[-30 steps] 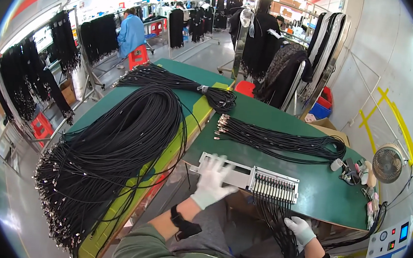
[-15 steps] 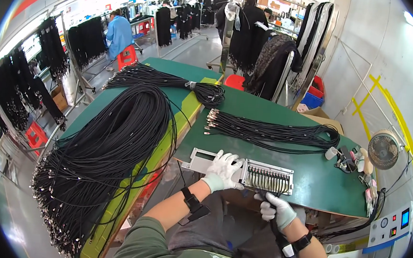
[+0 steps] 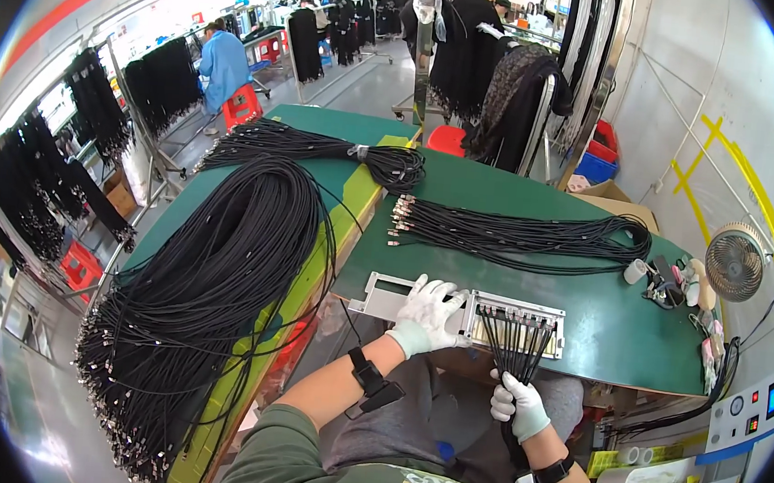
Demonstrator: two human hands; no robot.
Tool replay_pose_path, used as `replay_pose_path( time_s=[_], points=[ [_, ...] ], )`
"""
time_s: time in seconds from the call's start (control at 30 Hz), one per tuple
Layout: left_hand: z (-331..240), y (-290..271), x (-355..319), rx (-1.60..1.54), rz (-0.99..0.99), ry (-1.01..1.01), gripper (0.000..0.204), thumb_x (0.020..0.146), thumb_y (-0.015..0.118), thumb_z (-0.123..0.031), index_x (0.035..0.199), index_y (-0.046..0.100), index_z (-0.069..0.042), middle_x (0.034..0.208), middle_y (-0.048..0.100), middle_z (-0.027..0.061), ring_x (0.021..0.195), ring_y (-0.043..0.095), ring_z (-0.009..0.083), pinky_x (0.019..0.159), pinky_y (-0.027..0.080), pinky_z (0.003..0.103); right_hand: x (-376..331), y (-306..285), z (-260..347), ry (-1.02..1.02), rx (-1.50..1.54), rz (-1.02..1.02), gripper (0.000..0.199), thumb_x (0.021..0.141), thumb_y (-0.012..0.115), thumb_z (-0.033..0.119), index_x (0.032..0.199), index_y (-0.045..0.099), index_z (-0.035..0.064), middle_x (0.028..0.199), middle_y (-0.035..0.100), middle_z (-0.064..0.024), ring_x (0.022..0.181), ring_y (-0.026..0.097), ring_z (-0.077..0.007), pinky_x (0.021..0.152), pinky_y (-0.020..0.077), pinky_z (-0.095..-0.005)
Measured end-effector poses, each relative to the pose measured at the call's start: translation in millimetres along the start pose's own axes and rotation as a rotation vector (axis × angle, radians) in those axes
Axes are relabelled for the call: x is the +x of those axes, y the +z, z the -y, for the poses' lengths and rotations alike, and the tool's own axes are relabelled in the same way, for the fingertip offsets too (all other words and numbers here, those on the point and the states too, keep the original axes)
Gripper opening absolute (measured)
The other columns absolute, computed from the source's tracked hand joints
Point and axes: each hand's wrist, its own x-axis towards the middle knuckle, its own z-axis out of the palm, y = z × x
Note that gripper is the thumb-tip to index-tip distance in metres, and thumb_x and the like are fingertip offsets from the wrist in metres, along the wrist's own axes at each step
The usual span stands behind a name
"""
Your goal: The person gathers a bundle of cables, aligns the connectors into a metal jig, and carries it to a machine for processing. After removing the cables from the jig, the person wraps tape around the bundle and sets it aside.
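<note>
A silver metal fixture (image 3: pixel 382 300) lies along the near edge of the green table. Pressed flat on its middle, fingers spread, is my white-gloved left hand (image 3: pixel 429 317). My right hand (image 3: pixel 522 407), gloved too, is closed around a bundle of black cables (image 3: pixel 514 346) at the table's front edge. From that fist the cables fan out toward the slotted right section of the fixture, rising over its pale bed. Whether their tips still touch the slots, I cannot tell. The bundle's other end hangs down past my right wrist.
A large heap of black cables (image 3: pixel 231 237) covers the left table. Behind the fixture lies another cable bundle (image 3: pixel 516 234). A small fan (image 3: pixel 735 261) and a control box (image 3: pixel 748 411) stand at the right. Further back, a person in blue (image 3: pixel 225 66) sits on a red stool.
The cables that lay in the fixture's slots are now raised and fanned out toward my right hand. My left hand stays on the fixture. The whole view has shifted slightly.
</note>
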Motion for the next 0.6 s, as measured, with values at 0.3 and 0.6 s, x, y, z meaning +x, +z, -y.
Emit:
replay_pose_path(
  time_s=[0.3,0.6],
  points=[
    [-6,8,1,-0.005,-0.064,0.138,0.093,0.067,0.073,-0.069,0.137,0.058,-0.011,0.132,0.058,0.0137,0.131,0.049,0.0297,0.120,0.024,0.054,-8,1,-14,-0.011,0.056,0.097,0.025,0.104,0.055,0.031,0.120,0.060,0.0114,0.061,0.038,0.0055,0.046,0.031,-0.0077,0.044,0.0269,-0.0257],
    [-2,4,2,0.022,-0.066,0.110,0.092,0.066,0.073,-0.070,0.135,0.060,-0.010,0.133,0.057,0.0133,0.131,0.048,0.0296,0.120,0.024,0.054,-3,0,-18,-0.014,0.088,0.008,0.025,0.106,0.052,0.029,0.123,0.058,0.0118,0.062,0.035,0.0065,0.046,0.028,-0.0065,0.043,0.0268,-0.0245]
  ],
)
